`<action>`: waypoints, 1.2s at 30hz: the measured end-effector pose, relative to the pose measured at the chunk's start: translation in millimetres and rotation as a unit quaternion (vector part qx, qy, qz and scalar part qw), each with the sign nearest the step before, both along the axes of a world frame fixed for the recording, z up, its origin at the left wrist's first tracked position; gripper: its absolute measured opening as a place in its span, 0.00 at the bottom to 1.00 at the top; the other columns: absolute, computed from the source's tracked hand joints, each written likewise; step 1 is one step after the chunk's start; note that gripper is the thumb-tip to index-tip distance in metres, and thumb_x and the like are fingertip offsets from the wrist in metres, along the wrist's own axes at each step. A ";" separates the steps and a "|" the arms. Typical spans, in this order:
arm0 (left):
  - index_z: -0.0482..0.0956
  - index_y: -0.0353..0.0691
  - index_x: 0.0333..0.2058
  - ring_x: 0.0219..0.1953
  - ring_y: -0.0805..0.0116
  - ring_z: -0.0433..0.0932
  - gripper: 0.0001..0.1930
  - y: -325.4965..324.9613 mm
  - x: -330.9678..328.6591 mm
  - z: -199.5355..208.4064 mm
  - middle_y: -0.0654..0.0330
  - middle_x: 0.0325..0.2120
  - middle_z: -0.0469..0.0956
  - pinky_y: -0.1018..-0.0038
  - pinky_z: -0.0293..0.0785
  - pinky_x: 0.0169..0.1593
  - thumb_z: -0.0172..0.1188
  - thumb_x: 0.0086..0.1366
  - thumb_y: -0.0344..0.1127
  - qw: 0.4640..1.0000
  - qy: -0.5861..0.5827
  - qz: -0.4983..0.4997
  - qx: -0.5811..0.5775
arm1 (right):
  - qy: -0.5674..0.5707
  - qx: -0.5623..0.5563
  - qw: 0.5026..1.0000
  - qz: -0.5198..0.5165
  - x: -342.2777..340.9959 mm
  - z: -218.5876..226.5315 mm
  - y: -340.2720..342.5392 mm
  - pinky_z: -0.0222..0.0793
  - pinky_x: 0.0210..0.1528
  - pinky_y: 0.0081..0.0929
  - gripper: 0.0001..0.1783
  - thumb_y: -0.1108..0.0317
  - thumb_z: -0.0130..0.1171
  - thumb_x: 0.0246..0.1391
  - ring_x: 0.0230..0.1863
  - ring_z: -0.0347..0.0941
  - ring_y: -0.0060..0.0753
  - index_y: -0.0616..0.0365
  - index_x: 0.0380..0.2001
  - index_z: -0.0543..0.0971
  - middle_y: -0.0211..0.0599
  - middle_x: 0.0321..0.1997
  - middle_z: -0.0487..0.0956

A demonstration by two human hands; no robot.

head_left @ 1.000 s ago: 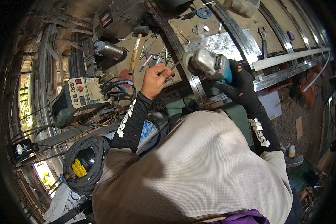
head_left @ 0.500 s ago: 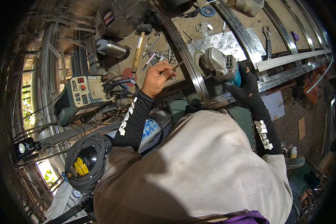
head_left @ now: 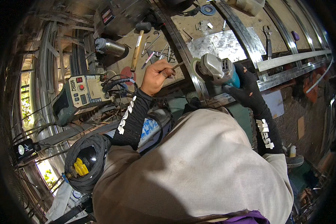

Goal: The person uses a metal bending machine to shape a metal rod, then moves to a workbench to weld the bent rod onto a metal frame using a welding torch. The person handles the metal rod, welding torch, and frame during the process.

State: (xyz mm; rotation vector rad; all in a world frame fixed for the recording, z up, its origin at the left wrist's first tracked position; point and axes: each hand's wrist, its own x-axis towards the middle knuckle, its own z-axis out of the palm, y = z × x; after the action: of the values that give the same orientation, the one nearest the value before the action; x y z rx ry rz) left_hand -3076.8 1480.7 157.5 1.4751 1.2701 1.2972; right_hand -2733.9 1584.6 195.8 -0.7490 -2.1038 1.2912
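In my right hand [head_left: 245, 87], covered by a dark glove, is an angle grinder [head_left: 217, 70] with a grey metal head and a teal body. Its pale disc [head_left: 195, 68] faces left, over the shiny metal frame bar. My bare left hand [head_left: 156, 77] pinches a thin, short metal rod [head_left: 179, 65] between thumb and fingers. The rod points right toward the disc, its tip very close to the rim; whether they touch I cannot tell. Both forearms wear black sleeves.
A metal frame [head_left: 246, 48] spans the bench, with a metal sheet [head_left: 222, 44] beneath it. A hammer [head_left: 138, 50], bent rods, a steel flask [head_left: 111, 47] and a welding machine [head_left: 82, 95] stand or lie to the left. An adjustable wrench [head_left: 267, 41] lies at the right.
The grinder has shifted slightly left and turned a little, bringing its disc nearer the rod. My left hand has barely moved.
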 end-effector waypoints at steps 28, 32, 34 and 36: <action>0.80 0.33 0.49 0.28 0.77 0.73 0.12 -87.4 13.8 -82.9 0.62 0.30 0.77 0.75 0.76 0.36 0.59 0.73 0.34 0.864 -0.347 0.307 -0.198 | 0.316 -0.574 0.754 -0.037 -30.5 -226.2 108.4 0.78 0.42 0.32 0.34 0.40 0.53 0.63 0.41 0.79 0.36 0.61 0.54 0.74 0.43 0.48 0.79; 0.79 0.34 0.51 0.30 0.75 0.76 0.12 -125.1 21.8 -100.2 0.62 0.33 0.79 0.73 0.81 0.39 0.61 0.72 0.30 0.843 -0.350 0.327 -0.243 | 0.387 -0.649 0.645 0.112 -64.7 -219.2 142.8 0.78 0.40 0.31 0.36 0.36 0.48 0.65 0.39 0.79 0.35 0.60 0.54 0.73 0.43 0.47 0.79; 0.79 0.34 0.52 0.32 0.75 0.77 0.13 -136.2 23.5 -104.4 0.62 0.35 0.79 0.73 0.81 0.40 0.61 0.71 0.29 0.847 -0.338 0.329 -0.246 | 0.299 -0.640 0.703 0.082 -63.1 -211.6 142.1 0.79 0.39 0.33 0.35 0.36 0.50 0.64 0.37 0.79 0.36 0.59 0.53 0.74 0.42 0.44 0.80; 0.79 0.33 0.53 0.33 0.75 0.78 0.13 -141.2 24.2 -107.0 0.62 0.36 0.80 0.74 0.80 0.40 0.61 0.71 0.29 0.848 -0.324 0.332 -0.255 | 0.217 -0.604 0.767 0.002 -50.2 -206.3 123.9 0.79 0.38 0.35 0.32 0.39 0.56 0.62 0.36 0.79 0.37 0.59 0.51 0.75 0.41 0.40 0.81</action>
State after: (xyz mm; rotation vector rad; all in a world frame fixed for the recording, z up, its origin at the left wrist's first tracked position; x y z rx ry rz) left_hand -3052.6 1339.5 50.4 0.1502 1.5198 1.5259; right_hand -2784.1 1708.5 -10.5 -0.7644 -0.6980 2.5069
